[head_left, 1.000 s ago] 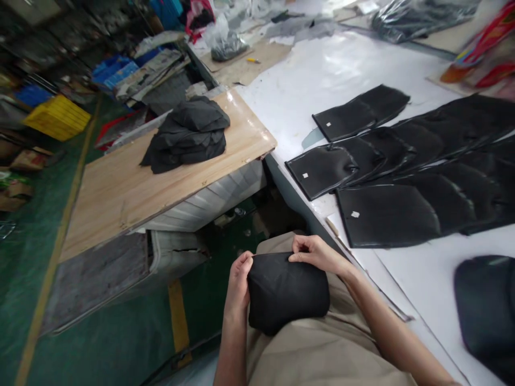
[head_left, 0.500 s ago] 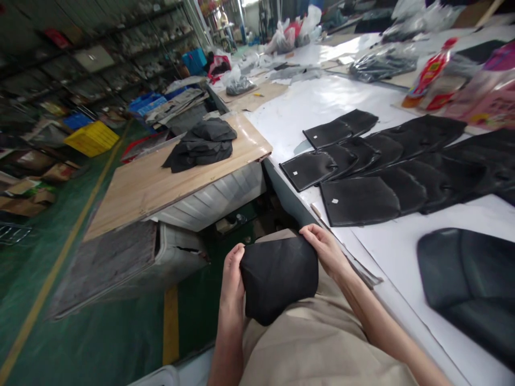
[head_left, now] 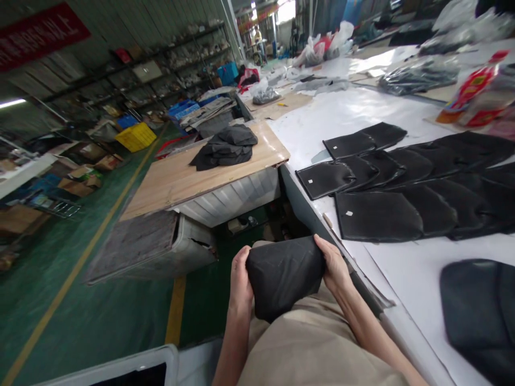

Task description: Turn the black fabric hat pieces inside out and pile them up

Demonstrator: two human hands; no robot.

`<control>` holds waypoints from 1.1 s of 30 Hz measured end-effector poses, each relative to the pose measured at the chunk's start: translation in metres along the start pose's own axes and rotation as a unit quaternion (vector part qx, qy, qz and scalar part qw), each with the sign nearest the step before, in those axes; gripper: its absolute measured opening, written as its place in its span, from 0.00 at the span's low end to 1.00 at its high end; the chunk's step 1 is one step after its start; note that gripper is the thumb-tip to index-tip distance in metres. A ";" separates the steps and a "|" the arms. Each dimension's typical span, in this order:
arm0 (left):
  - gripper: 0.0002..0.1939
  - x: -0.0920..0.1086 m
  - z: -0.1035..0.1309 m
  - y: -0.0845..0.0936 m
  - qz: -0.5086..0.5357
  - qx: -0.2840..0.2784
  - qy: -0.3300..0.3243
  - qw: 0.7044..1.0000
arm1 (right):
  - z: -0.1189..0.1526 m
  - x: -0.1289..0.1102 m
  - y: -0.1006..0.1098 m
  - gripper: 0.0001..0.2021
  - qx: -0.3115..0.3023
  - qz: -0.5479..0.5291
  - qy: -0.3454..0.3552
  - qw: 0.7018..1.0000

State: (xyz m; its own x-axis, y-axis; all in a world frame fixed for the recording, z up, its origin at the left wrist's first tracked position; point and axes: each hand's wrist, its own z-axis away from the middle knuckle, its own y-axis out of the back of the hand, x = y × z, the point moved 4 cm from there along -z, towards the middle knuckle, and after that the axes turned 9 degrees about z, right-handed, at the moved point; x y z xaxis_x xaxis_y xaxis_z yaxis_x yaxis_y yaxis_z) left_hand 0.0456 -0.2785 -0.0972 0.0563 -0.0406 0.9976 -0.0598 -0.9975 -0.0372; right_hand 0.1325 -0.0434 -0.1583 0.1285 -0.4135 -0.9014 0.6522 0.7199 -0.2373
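A black fabric piece is stretched between my two hands, low in the centre of the view over my lap. My left hand grips its upper left corner, fingers closed. At the upper right corner my right hand pinches it, the thumb on the near edge. To the right, overlapping black pieces lie in rows on a white-covered table, some with small white labels. A larger dark padded piece is at the right edge of the view.
A wooden board bears a heap of black fabric. Below it stands a grey bin. A red-labelled bottle and plastic bags are on the table. A white bin rim is at lower left.
The view has swung left and up, so the surroundings appear further right and a red banner shows at upper left. Both hands keep hold of the black fabric piece, which is tilted more.
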 end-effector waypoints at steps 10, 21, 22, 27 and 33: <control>0.20 0.008 -0.061 0.006 0.085 -0.003 -0.074 0.994 | -0.031 -0.028 0.012 0.18 0.102 0.166 0.211 0.958; 0.25 -0.011 -0.034 -0.035 -0.069 -0.250 -0.155 0.953 | -0.018 -0.050 -0.022 0.23 -0.026 0.374 0.294 0.879; 0.26 -0.012 -0.035 -0.038 -0.080 -0.270 -0.149 0.948 | -0.020 -0.048 -0.021 0.23 -0.022 0.362 0.278 0.889; 0.37 -0.018 -0.054 -0.044 -0.153 -0.240 -0.137 0.949 | -0.026 -0.038 -0.021 0.23 -0.039 0.324 0.213 0.921; 0.14 -0.032 -0.063 -0.051 -0.125 -0.275 -0.022 0.953 | -0.036 -0.029 -0.026 0.24 -0.040 0.303 0.185 0.934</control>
State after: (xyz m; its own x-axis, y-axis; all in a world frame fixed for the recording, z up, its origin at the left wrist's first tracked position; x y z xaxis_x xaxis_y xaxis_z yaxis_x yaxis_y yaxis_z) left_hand -0.0157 -0.2230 -0.1237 0.1772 0.1796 0.9677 -0.5516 -0.7961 0.2488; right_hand 0.0852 -0.0302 -0.1390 0.1796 0.2940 -0.9388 0.4831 0.8050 0.3445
